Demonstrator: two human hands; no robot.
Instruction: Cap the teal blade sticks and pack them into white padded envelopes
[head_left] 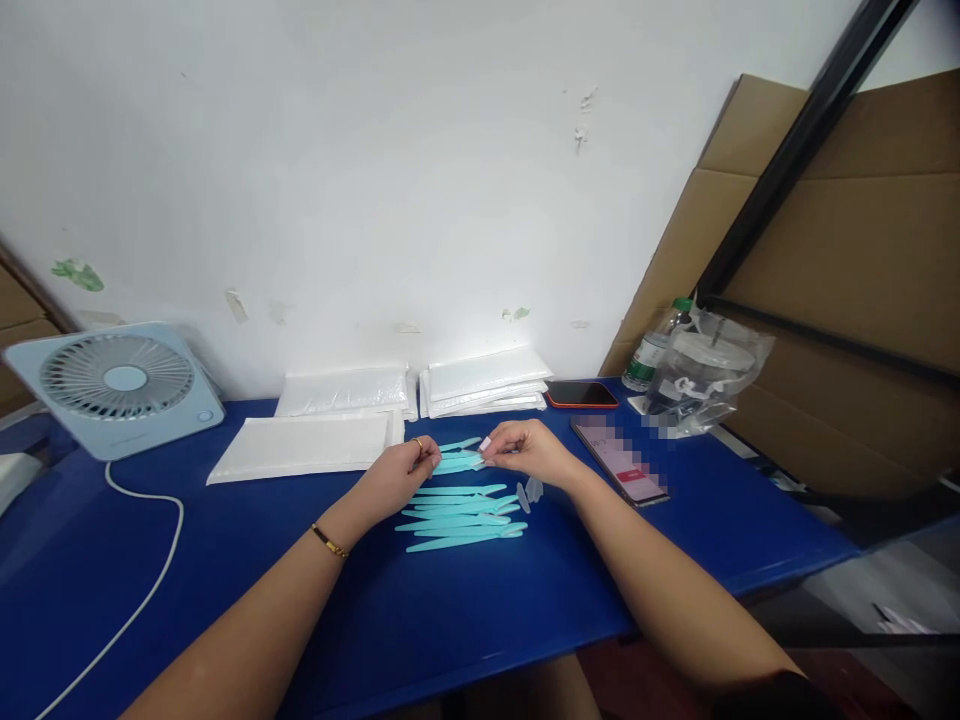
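L hand (pixel 401 470) & R hand (pixel 525 446) are pinching a bundle of teal sticks (pixel 459 461) together over the blue table (pixel 225 560); fingertips are hiding its ends. Clear bag (pixel 709 375) is holding sth hard to ID.

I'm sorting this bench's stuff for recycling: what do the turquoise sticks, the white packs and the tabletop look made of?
Turquoise sticks: probably moulded plastic, thin, uniform matte colour. The left hand and right hand pinch a few between them. White packs: apparently plastic film pouches or padded mailers, glossy and slightly wrinkled. Tabletop: smooth blue surface with soft sheen, likely plastic or laminate.
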